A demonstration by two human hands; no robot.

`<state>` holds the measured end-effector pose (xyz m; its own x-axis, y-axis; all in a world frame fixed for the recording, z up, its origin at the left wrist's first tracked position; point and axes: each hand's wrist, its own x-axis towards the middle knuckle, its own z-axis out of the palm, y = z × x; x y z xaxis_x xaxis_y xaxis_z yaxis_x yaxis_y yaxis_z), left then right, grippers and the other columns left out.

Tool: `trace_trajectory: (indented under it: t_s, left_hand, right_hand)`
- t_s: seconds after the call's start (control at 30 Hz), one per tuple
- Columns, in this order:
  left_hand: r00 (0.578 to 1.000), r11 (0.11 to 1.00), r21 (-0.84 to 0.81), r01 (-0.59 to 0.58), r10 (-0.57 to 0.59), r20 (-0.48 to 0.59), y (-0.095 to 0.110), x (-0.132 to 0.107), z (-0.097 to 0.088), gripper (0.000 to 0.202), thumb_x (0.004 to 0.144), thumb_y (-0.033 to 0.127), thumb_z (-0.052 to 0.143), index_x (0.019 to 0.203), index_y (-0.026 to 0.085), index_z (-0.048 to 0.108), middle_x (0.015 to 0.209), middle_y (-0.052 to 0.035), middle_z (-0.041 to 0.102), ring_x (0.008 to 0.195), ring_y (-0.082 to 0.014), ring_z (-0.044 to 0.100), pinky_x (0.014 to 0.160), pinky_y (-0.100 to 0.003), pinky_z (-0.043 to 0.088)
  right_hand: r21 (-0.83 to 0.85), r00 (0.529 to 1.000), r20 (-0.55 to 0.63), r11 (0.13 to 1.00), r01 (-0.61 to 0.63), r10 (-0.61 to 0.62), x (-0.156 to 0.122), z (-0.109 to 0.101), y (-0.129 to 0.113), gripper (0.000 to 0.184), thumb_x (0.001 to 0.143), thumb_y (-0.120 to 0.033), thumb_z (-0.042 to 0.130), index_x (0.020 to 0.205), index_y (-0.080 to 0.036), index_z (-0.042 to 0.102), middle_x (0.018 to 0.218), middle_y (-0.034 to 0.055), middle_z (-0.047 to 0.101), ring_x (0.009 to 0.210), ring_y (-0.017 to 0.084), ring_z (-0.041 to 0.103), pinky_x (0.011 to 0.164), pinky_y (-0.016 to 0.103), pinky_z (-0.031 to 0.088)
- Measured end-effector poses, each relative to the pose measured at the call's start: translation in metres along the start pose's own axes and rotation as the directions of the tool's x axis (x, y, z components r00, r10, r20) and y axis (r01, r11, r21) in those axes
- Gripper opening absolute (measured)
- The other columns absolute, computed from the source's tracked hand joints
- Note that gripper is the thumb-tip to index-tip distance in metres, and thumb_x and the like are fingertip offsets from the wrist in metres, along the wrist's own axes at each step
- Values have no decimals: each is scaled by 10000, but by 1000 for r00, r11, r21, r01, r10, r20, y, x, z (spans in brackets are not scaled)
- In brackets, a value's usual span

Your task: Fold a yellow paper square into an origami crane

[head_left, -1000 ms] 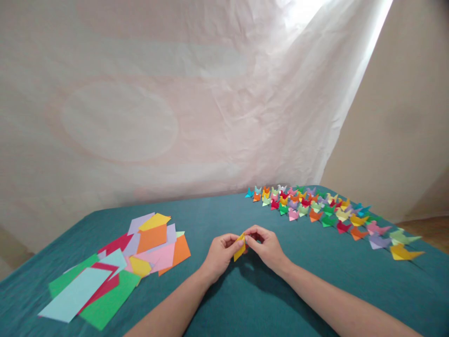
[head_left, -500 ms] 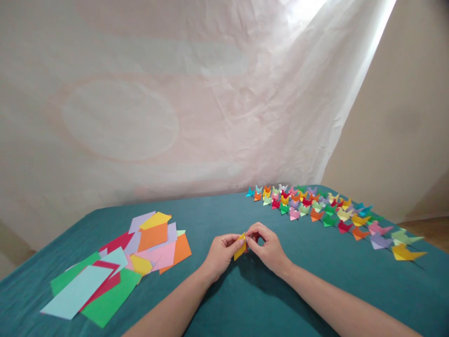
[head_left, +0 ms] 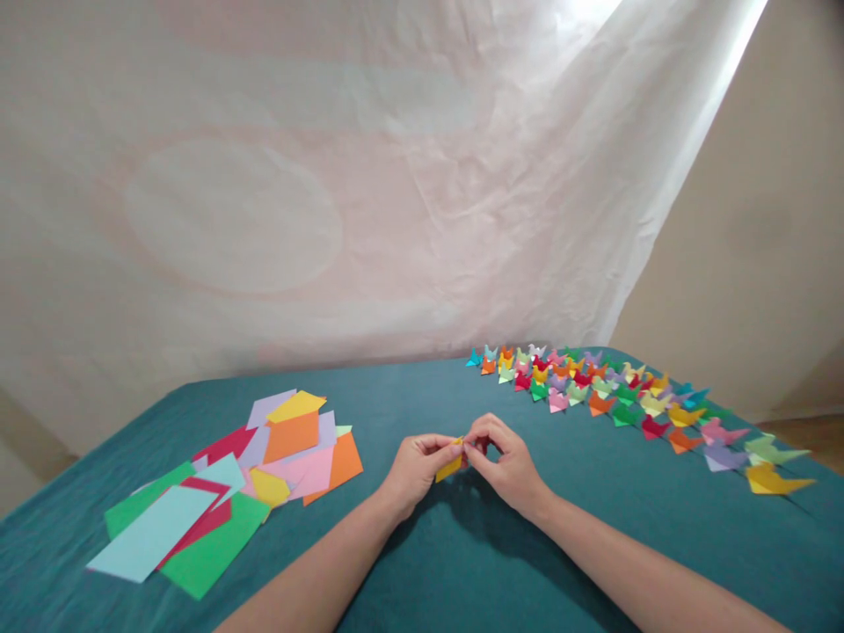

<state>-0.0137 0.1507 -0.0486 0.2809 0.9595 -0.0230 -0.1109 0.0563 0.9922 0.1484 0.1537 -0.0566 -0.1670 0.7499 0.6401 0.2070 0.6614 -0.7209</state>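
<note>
Dozens of folded paper birds (head_left: 600, 403) stand in slanting rows on the right of the teal tablecloth (head_left: 409, 396), running from the far edge toward the near right; a yellow bird (head_left: 778, 480) is the nearest of them, with a pale green bird (head_left: 773, 451) just beyond and a lavender bird (head_left: 723, 456) to its left; on the left lies a loose, overlapping spread of coloured paper sheets, a light blue sheet (head_left: 155, 532) and a green sheet (head_left: 217, 545) at its near end, an orange sheet (head_left: 292, 437) and a yellow sheet (head_left: 296, 405) toward its far end; a pale, creased cloth backdrop (head_left: 396, 220) hangs behind the far edge.

Half a second ago the yellow folded paper (head_left: 447, 469) showed as a taller, steeper slip; now it appears lower and more slanted, while both hands keep nearly the same places.

The paper is between the two hands, near the middle of the scene and well apart from both birds and sheets; the left hand (head_left: 415, 470) pinches it between thumb and fingers, the thumb covering part of it; the right hand (head_left: 502, 457) has thumb and forefinger pinched together on its right end; a small, slanting yellow face shows below the left thumb, its other folds hidden by the fingers.
</note>
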Motion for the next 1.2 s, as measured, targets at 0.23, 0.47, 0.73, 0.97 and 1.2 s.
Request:
trace_trajectory:
  t_s: [0.23,0.47,0.73,0.97,1.2]
  left_hand:
    - [1000,1000,-20,-5,5,1,-4,2,-1,395,637,474,747,819,123,735,780,-83,713,696,-188,619,672,-276,453]
    - [1000,1000,-20,-3,3,-4,-7,3,-2,380,635,455,753,831,131,740,798,-81,717,710,-194,624,682,-280,454]
    - [1000,1000,-7,3,-3,-2,-6,3,-3,365,646,451,745,823,132,739,782,-79,716,700,-188,621,670,-274,452]
    - [1000,1000,1,3,-3,1,-5,3,-3,373,657,462,733,830,131,737,792,-80,716,710,-190,621,683,-279,456]
    - [1000,1000,-7,4,-4,3,-4,2,-2,391,658,471,731,848,129,736,816,-88,717,743,-199,626,709,-285,460]
  right_hand:
    - [-39,999,-7,999,37,-37,-1,-1,0,95,780,-106,573,788,-200,586,779,10,528,647,136,519,589,267,445]
    - [-75,998,6,995,68,-67,-1,-1,-2,99,792,-105,563,805,-197,595,786,16,528,648,132,517,603,270,452]
    - [-126,997,1,989,81,-82,0,-3,-6,96,800,-111,568,776,-194,610,767,16,523,650,129,512,593,254,442]
    - [-124,999,2,991,55,-55,1,-3,-7,98,798,-118,574,751,-193,616,744,12,526,651,133,516,600,256,438]
    - [-92,999,7,995,34,-34,1,-3,-8,97,788,-126,583,739,-193,632,721,13,536,660,141,523,594,260,433]
